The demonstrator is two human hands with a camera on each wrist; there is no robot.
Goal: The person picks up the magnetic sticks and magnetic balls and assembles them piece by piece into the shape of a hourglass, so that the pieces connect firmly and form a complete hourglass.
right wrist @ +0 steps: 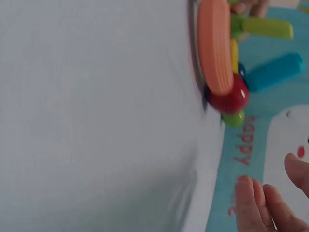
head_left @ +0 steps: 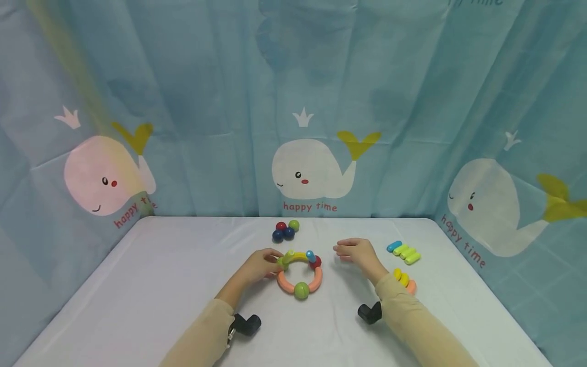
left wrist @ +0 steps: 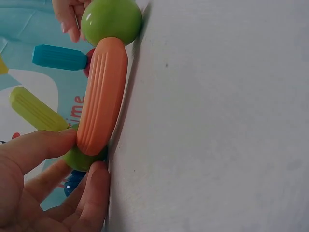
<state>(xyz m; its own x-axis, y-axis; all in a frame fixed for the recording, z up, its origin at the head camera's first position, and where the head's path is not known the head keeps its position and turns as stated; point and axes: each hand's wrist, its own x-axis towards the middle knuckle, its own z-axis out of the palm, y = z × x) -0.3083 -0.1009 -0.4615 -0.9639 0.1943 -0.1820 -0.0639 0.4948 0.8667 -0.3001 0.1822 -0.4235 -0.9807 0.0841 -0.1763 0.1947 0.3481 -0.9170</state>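
Observation:
A ring of toy pieces [head_left: 285, 283] lies on the white table, made of orange and yellow curved rods joined by balls. A green ball [head_left: 301, 290] forms its near side and a red ball [head_left: 315, 262] its right. From the red ball a blue rod [right wrist: 276, 72] sticks up; a lime rod [left wrist: 36, 107] rises from the left green ball [left wrist: 83, 158]. My left hand [head_left: 260, 265] pinches that left ball where the orange rod [left wrist: 104, 96] meets it. To the ring's right, my right hand [head_left: 359, 253] hovers with extended fingers, holding nothing.
Behind the ring sit loose balls: red [head_left: 281, 226], green [head_left: 294, 225] and blue ones [head_left: 277, 236]. At right lie a blue rod [head_left: 394, 246], several lime rods [head_left: 406, 252], yellow curved rods [head_left: 401, 277] and an orange piece [head_left: 411, 287], partly behind the right forearm. A whale-print curtain [head_left: 220, 168] surrounds the table.

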